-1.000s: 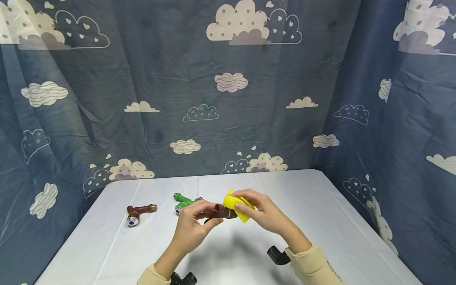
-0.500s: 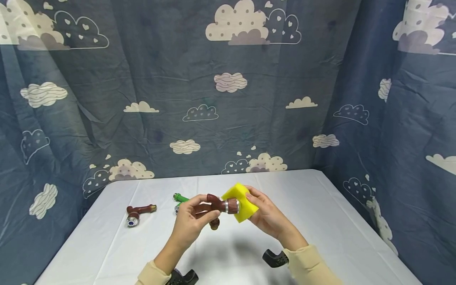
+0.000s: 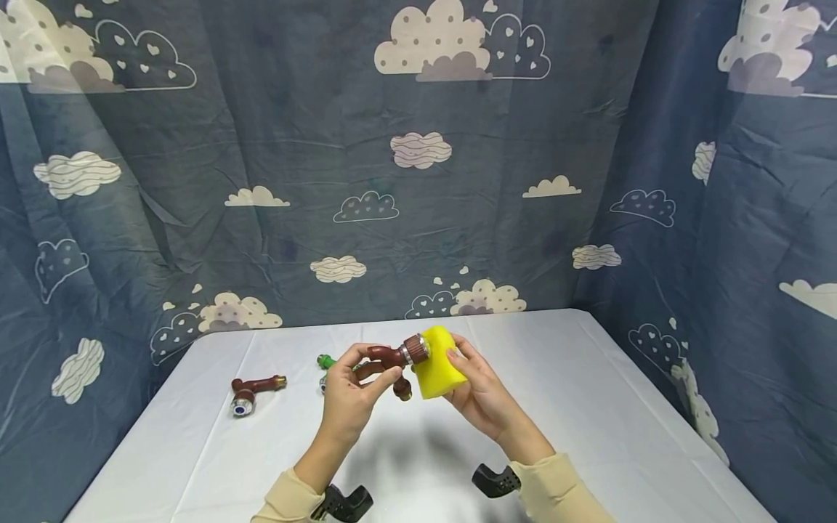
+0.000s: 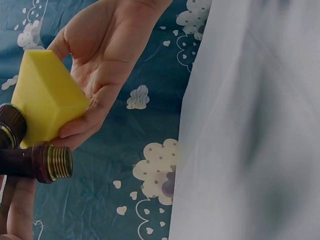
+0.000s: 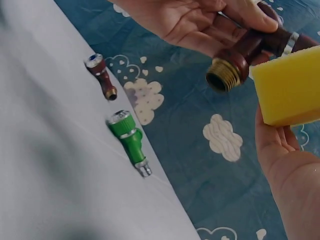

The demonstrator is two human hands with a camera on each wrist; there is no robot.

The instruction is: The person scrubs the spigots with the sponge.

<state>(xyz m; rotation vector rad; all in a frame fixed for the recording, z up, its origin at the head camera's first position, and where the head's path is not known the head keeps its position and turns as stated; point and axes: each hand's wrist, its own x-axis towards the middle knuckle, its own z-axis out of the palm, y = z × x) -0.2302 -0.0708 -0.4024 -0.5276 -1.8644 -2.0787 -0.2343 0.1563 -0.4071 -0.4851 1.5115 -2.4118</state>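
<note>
My left hand [image 3: 346, 399] grips a brown angle valve [image 3: 387, 356] above the table, thumb and fingers around its body. The valve's ribbed knob points up and right, and its brass threaded end [image 5: 223, 77] shows in the right wrist view. My right hand [image 3: 485, 403] holds a yellow sponge [image 3: 439, 370] against the knob, thumb on the near face and fingers behind. In the left wrist view the sponge [image 4: 47, 95] looks like a thick wedge, with the knob [image 4: 12, 125] right at its side.
A second brown valve [image 3: 263, 384] lies on the white table [image 3: 588, 421] at the left. Behind my left hand is a green valve [image 5: 131, 142], mostly hidden in the head view. Black wrist mounts [image 3: 495, 481] stick out near both sleeves. A blue cloud-print curtain [image 3: 301, 160] surrounds the table.
The sponge was folded over the valve a second ago; now it lies against the knob's end. The valve has turned, its knob now tilting upward. Both hands stay close together.
</note>
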